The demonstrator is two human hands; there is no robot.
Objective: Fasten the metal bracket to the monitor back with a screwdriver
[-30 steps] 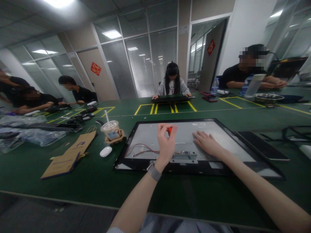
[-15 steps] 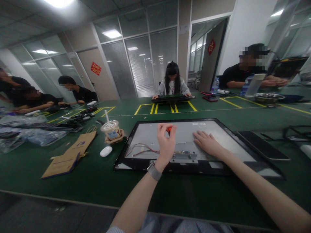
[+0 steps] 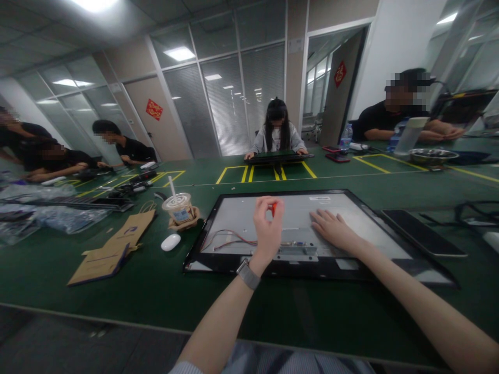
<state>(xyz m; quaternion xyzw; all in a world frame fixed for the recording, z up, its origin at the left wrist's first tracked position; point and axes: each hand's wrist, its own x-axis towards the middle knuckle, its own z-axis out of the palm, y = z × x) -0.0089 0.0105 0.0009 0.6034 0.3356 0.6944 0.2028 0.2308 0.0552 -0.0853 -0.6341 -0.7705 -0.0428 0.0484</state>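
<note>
My left hand [image 3: 268, 223] is raised over a flat display panel [image 3: 230, 215], its fingers closed round a red screwdriver handle [image 3: 274, 209]. Most of that screwdriver is hidden behind the fingers. My right hand [image 3: 333, 228] lies flat on the panel's grey back, fingers spread, holding nothing. Below the left hand, near the panel's front edge, is a metal bracket [image 3: 298, 253] with small holes. Thin cables [image 3: 234, 239] run leftward from beside it across the grey back. A black frame surrounds the panel.
Left of the panel are a drink cup [image 3: 181, 208] in a carton holder, a white mouse [image 3: 170, 242] and a brown paper bag [image 3: 113, 249]. To the right lies a dark flat slab [image 3: 423, 232]. Across the green table [image 3: 156, 301] a person holds another panel [image 3: 278, 158].
The red handle has turned slightly within my left fingers, which have shifted a little. My right hand stays flat on the panel.
</note>
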